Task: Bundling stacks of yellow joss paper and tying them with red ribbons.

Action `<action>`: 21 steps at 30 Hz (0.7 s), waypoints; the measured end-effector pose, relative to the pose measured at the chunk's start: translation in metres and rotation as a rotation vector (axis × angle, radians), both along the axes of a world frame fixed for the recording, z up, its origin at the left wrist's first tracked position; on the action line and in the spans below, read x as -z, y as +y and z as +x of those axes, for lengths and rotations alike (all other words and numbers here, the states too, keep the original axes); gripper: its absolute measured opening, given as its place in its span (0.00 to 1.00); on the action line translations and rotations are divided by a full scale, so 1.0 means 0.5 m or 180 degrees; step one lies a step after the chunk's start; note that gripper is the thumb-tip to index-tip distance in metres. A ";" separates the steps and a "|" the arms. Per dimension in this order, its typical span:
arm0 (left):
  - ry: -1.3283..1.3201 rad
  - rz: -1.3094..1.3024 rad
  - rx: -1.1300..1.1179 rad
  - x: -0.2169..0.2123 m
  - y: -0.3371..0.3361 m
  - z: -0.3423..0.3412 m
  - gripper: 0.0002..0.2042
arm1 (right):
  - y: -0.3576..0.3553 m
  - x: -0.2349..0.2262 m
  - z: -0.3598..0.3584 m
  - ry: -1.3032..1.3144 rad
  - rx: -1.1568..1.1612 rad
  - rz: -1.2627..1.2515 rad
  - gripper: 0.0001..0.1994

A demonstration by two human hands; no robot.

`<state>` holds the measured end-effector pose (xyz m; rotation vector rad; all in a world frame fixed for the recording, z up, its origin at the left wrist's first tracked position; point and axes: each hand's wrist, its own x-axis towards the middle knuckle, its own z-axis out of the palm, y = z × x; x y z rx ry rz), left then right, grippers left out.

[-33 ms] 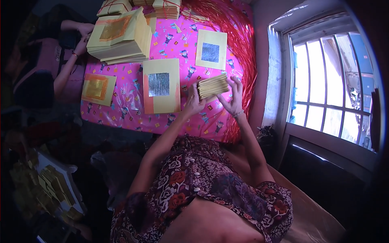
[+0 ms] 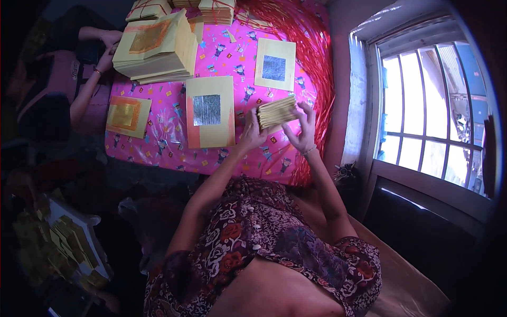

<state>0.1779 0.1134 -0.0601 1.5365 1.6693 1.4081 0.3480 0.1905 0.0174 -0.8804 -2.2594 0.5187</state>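
Note:
Above the near right part of the table, my left hand grips a thick stack of folded yellow paper by its left end. The layered edges of the stack face up toward me. My right hand is at the stack's right end, thumb and fingers spread apart around that corner; whether the fingertips touch the paper I cannot tell. Left of my hands lies a yellow sheet with a silver foil square. Beyond them is another yellow sheet with a silver square.
A pink patterned cloth covers the table. At far left stand a tall paper stack and tied bundles; a gold-foil sheet lies nearer. Red plastic strands hang along the right edge. Another person's arm reaches in from the left.
My right hand's fingers have bent slightly inward toward the stack's end. The stack and my left hand look almost unmoved.

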 end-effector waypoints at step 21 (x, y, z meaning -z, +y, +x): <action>-0.0188 -0.0072 0.0141 -0.016 -0.002 0.001 0.35 | -0.058 -0.013 -0.052 -0.0572 -0.0171 0.0368 0.15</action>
